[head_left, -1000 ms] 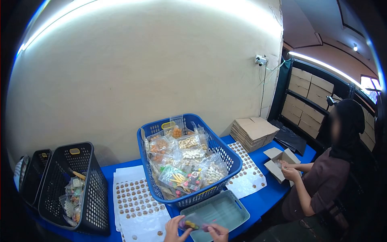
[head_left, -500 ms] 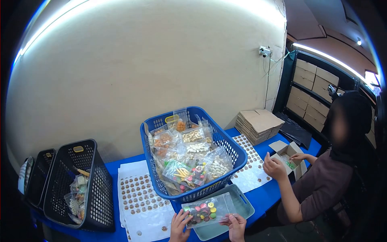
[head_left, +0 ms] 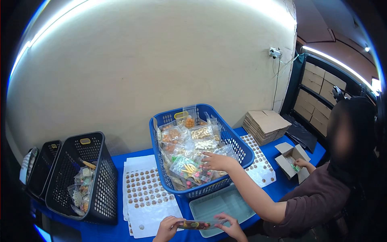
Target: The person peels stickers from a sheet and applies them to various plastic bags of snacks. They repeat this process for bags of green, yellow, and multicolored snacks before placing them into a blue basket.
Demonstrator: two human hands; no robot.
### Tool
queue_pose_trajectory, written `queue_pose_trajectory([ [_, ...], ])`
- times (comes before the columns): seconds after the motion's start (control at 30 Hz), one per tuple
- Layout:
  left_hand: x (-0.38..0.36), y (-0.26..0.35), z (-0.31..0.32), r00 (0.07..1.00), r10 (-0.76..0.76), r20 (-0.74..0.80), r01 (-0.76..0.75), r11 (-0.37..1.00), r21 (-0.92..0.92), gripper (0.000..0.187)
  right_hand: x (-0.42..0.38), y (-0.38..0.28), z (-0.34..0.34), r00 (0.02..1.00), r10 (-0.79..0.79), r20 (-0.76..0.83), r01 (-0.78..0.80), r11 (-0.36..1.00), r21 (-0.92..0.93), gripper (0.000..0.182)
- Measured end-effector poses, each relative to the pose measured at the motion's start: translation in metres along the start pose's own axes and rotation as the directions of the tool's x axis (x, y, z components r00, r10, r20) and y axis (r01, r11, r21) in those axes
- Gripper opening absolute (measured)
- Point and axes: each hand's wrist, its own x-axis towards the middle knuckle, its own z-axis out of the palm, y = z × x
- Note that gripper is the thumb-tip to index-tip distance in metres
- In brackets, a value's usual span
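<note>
Down at the near edge of the counter (head_left: pixel 100 232), approx 6 o'clock from the blue basket (head_left: pixel 238 147), both hands hold one small clear packet (head_left: pixel 197 224) of coloured sweets. It lies nearly flat and edge-on to the view, stretched between them just in front of the pale green tray (head_left: pixel 242 203). Left hand (head_left: pixel 166 228) pinches the packet's left end, thumb on top, fingers curled under. Right hand (head_left: pixel 230 228) grips the right end the same way, fingers closed on the film.

Judging by looks: thin plastic film, light, floppy, prob. slick. Contents are loose hard bits that would slide to whichever end dips. Best hold is at the two ends or the sealed edge, w/ a pinch and not a squeeze, since the sweets may crack and the film could pop at the seam. Kept level it stays even.

Sticker sheets (head_left: pixel 145 193) lie at approx 9 o'clock from the tray, black baskets (head_left: pixel 98 189) further out that way w/ a few packets inside. A co-worker's hand (head_left: pixel 215 161) reaches into the blue basket from 3 o'clock, resting on the packets there. Their other hand is at a small open box (head_left: pixel 292 155), w/ a stack of flat cardboard (head_left: pixel 266 125) beyond it.
</note>
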Motion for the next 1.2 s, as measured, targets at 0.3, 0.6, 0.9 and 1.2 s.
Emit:
queue_pose_trajectory([
  [0.3,-0.010,0.000,-0.007,0.874,-0.398,0.280,0.481,0.792,-0.376,0.027,-0.001,-0.009,0.012,0.968,0.187,0.165,-0.230,0.925,0.303,0.015],
  [0.6,0.040,0.010,-0.052,0.928,-0.106,-0.359,0.010,0.966,-0.260,0.018,0.000,-0.014,0.006,0.992,0.120,-0.042,-0.096,0.921,0.377,0.016],
  [0.9,0.108,0.024,-0.029,0.945,-0.009,-0.326,-0.015,0.997,-0.071,0.037,-0.022,0.018,-0.008,0.974,0.172,-0.146,-0.117,0.939,0.323,0.016],
  [1.2,0.002,-0.012,-0.006,0.922,-0.129,-0.365,0.130,0.991,-0.022,0.050,0.006,0.020,0.025,0.973,0.216,0.078,-0.229,0.887,0.401,0.017],
])
